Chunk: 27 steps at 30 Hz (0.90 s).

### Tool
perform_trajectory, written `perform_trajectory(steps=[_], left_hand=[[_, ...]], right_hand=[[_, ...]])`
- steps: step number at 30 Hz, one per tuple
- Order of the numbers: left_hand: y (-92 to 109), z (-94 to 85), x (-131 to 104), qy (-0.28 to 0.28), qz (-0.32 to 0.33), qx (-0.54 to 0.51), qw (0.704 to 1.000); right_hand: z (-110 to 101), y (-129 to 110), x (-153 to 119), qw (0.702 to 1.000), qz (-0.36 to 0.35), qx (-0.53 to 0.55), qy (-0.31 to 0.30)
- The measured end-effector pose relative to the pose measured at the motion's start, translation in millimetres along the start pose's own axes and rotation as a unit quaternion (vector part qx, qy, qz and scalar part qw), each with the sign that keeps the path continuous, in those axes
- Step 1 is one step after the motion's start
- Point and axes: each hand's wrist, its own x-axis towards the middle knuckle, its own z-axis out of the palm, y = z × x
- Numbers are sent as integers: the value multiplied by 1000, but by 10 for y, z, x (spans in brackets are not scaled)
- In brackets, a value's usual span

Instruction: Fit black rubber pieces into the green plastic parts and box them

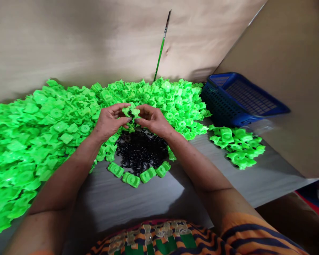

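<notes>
Between my two hands, above the black heap, is a bright green plastic toy car body [131, 112] with small black parts showing on the side toward me. My left hand [112, 120] pinches it from the left, thumb in front. From the right, my right hand [152, 119] grips the same piece, its thumb near the black parts. Just below lies a heap of small black plastic parts [142, 150], too small to make out singly. Several green car bodies [131, 179] lie in a curve along the near side of that heap.
A large pile of green car bodies [50, 124] spreads across the left and back of the grey table [154, 198]. At the right stand a blue basket [228, 109] and a smaller group of green pieces [239, 145]. A thin green-handled brush [161, 53] rises behind the pile.
</notes>
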Motion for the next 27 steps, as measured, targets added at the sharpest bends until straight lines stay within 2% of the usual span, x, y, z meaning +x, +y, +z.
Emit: perform_trajectory(steps=[5, 11, 16, 23, 27], left_hand=[[13, 11, -11, -1, -6, 8, 1000], [-7, 29, -38, -33, -37, 35, 998], [12, 20, -46, -18, 9, 43, 999], [80, 16, -99, -21, 72, 152, 986], [91, 6, -94, 1, 74, 159, 985]], right_hand=[[14, 34, 14, 1000, -13, 5, 14], [-14, 39, 40, 996, -42, 48, 57], [-5, 25, 37, 996, -24, 57, 59], [6, -38, 17, 995, -28, 75, 63], [9, -33, 20, 992, -24, 104, 66]])
